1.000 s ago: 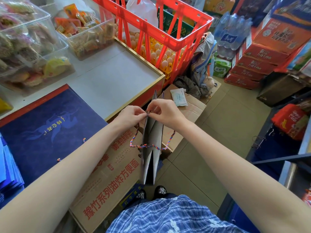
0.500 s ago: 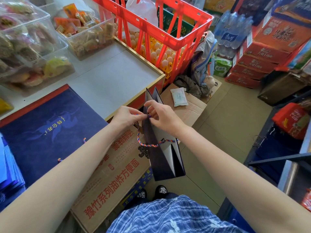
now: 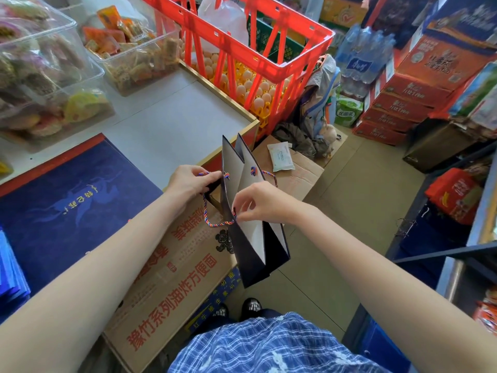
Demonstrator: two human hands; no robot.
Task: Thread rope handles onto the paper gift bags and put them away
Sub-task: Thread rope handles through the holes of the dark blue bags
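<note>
The dark paper gift bag (image 3: 250, 238) hangs in mid-air past the desk (image 3: 172, 125) edge, above the cardboard box (image 3: 172, 265). Left hand (image 3: 188, 181) pinches the striped rope handle (image 3: 212, 219) at the upper hole; right hand (image 3: 258, 201) nips the rope's other end at the lower hole. Light bag, creasable paper, limp cord: best held near the reinforced rim, I'd say.

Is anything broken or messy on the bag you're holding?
Nothing looks broken. The bag hangs tilted in mid-air, but only because the left hand and right hand are holding it up while threading the rope. A second rope is already knotted on the far side. No tears or spills show.
</note>
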